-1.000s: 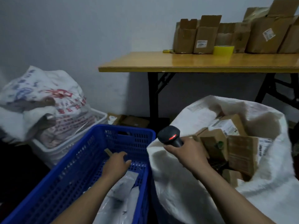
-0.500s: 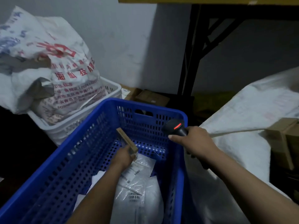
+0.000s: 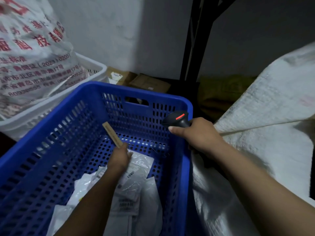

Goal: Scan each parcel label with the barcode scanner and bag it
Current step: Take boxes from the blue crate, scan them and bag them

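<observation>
Blue perforated crate [image 3: 51, 150], black red-lit scanner [image 3: 178, 119], white sack [image 3: 264, 108] with red print.

Both bare forearms reach forward and down: the left grip [image 3: 119, 159], lower and nearer, pinches a flat tan parcel [image 3: 112, 134] by its end; the right grip [image 3: 199, 135], thumb extended, curls round the barcode scanner [image 3: 179, 119].

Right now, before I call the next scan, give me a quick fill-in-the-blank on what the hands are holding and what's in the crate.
1. The right hand grips the barcode scanner, whose light glows ____.
2. The left hand holds a slim brown parcel inside the ____ crate.
3. On the crate's floor beneath that hand lie ____ plastic mailers with printed labels.

Missing words: red; blue; white.
</observation>
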